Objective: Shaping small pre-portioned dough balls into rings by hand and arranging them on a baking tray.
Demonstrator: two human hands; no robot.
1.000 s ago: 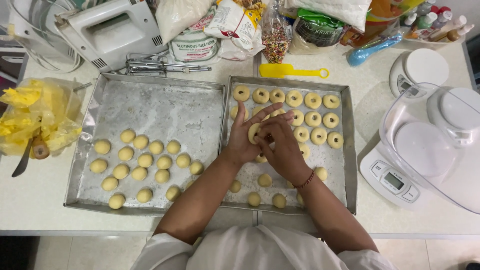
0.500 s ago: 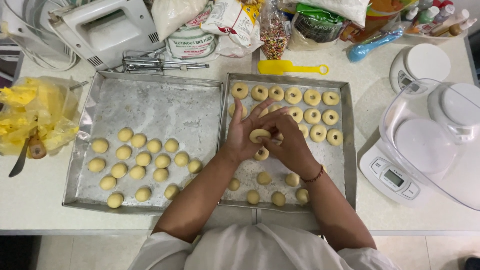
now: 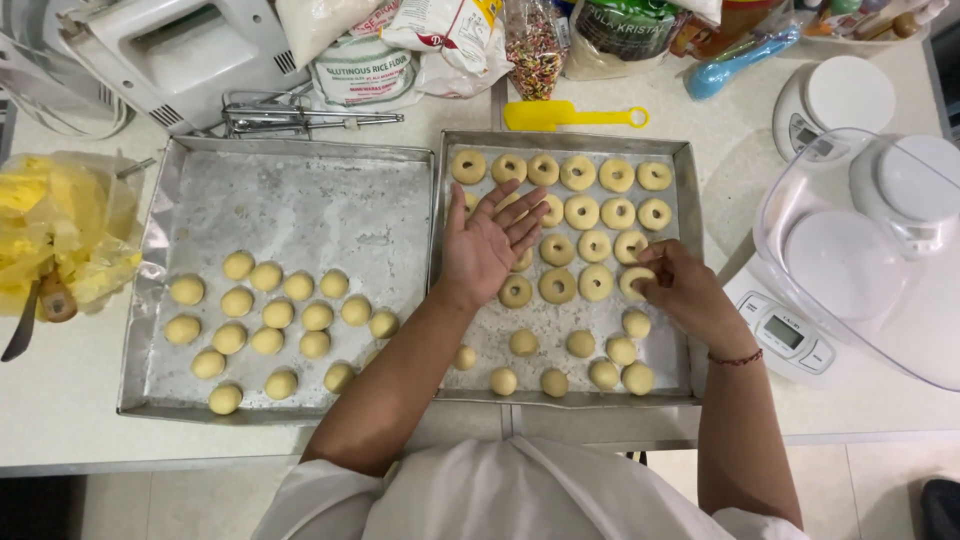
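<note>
Right hand pinches, I think, a dough ring near the right tray's right edge; left hand hovers, fingers spread, farther left.

White short-sleeved top; a thin dark beaded bracelet circles the right wrist.

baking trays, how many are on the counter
2. The left tray holds plain dough balls; the right tray holds ring-shaped pieces and more balls, with both hands over it. None look hidden.
</note>
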